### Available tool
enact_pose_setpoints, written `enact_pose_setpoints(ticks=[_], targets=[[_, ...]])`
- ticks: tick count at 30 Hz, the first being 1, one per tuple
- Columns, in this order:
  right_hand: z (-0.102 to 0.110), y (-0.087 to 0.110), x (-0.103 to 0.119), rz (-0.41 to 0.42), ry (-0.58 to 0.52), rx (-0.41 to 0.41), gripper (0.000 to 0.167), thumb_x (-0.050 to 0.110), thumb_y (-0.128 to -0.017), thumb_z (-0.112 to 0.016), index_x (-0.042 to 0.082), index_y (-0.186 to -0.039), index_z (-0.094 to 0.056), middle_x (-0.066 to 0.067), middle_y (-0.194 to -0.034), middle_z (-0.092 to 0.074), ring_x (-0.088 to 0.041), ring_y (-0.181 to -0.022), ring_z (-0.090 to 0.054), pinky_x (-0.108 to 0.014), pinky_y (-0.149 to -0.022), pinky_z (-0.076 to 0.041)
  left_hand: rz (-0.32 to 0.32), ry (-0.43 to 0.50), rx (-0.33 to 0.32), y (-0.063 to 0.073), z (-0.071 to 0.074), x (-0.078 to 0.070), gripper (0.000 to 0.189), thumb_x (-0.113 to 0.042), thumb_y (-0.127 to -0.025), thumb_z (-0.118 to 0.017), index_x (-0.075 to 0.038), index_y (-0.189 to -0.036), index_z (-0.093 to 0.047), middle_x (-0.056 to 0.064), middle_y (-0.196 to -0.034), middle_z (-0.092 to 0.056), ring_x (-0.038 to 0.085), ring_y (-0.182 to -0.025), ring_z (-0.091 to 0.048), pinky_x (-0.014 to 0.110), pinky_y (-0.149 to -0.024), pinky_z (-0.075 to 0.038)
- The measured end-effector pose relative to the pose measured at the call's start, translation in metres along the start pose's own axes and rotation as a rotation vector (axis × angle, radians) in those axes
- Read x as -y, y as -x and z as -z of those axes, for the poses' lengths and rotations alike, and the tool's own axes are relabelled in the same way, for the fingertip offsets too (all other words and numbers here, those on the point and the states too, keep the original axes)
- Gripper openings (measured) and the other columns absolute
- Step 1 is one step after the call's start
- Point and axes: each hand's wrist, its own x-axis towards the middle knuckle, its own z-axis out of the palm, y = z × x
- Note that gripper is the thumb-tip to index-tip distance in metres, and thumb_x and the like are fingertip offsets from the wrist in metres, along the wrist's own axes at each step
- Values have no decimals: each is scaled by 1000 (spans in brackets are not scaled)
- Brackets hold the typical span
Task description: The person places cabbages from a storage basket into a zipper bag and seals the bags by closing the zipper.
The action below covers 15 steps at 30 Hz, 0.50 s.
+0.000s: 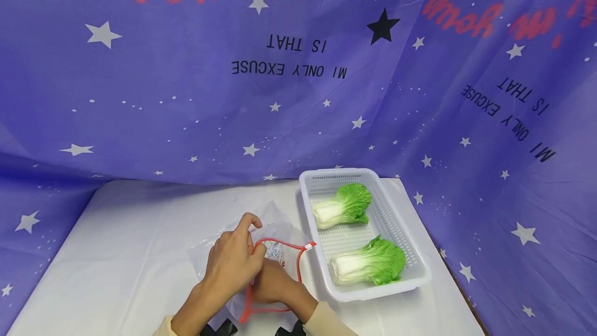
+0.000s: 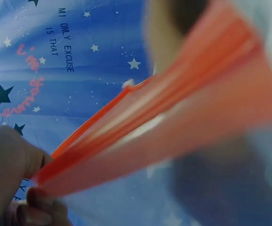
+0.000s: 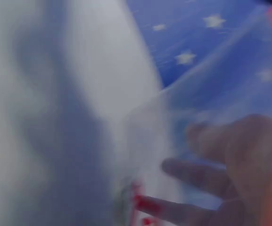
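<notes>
A clear zip bag [image 1: 275,217] with a red zip edge lies on the white table, its mouth spread. My left hand [image 1: 230,261] pinches the red zip edge [image 2: 103,146] between thumb and fingers, seen close in the left wrist view. Through the mouth, my right hand [image 1: 270,281] reaches inside the bag; the head view hides its fingers. They look extended and spread in the right wrist view, where the hand [image 3: 239,165] has a fingertip near a blurred red-marked item [image 3: 138,200]. Some blue-and-white patterned content [image 1: 274,251] shows inside the bag.
Right of the bag stands a white plastic basket [image 1: 422,274] with perforated walls. It holds two bok choy, one toward the back [image 1: 342,206] and one toward the front [image 1: 370,263]. A purple star-printed curtain [image 1: 210,92] hangs behind and beside the white table [image 1: 130,253].
</notes>
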Motion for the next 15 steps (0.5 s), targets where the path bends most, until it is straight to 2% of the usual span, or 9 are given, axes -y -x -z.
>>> enact_pose_setpoints(ticks=[2, 4, 8, 10, 12, 14, 15], targets=[[11, 1, 7, -4, -148, 6, 16, 9, -77, -67, 14, -69, -54, 11, -56, -40, 1, -49, -37, -16, -44, -34, 13, 8, -18, -3, 2, 2, 39, -5, -74, -65, -17, -110, -57, -16, -51, -40, 3, -41, -36, 26, -38, -33], [21, 3, 13, 34, -210, 32, 17, 8, -79, -66, 15, -70, -54, 13, -55, -38, 3, -49, -33, -14, -42, -32, 25, 15, -35, -6, 4, 3, 39, -4, -76, -63, -16, -112, -56, -14, -51, -41, 4, -41, -36, 27, -37, -33], [32, 7, 18, 228, -154, 118, 9, 13, -85, -66, 15, -77, -64, 14, -63, -44, 7, -58, -36, -9, -53, -36, 58, 10, -45, -11, 9, 2, 37, -6, -79, -59, -16, -114, -56, -12, -51, -43, 8, -41, -39, 30, -39, -34], [34, 8, 19, 294, -122, 176, 8, 14, -86, -66, 14, -79, -69, 14, -65, -47, 8, -59, -35, -8, -54, -35, 77, -17, -28, -14, 13, 2, 37, -8, -79, -58, -18, -115, -56, -11, -50, -43, 11, -41, -39, 32, -39, -33], [35, 10, 19, 294, -86, 237, 7, 17, -87, -68, 18, -82, -73, 18, -66, -51, 12, -62, -36, -8, -58, -36, 73, -72, -14, -17, 17, 2, 38, -10, -78, -58, -20, -114, -57, -11, -49, -42, 13, -41, -39, 33, -38, -32], [36, 11, 21, 259, -31, 297, 5, 24, -86, -71, 23, -85, -76, 20, -66, -52, 11, -62, -37, -12, -61, -37, 39, -137, -1, -20, 22, 4, 38, -11, -75, -61, -20, -112, -60, -10, -50, -41, 14, -41, -39, 33, -37, -31], [37, 11, 22, 237, -12, 330, 5, 28, -86, -73, 26, -86, -77, 21, -66, -52, 11, -62, -39, -16, -67, -40, 17, -164, 11, -21, 24, 4, 37, -11, -74, -62, -20, -110, -61, -10, -50, -41, 14, -41, -39, 33, -37, -31]])
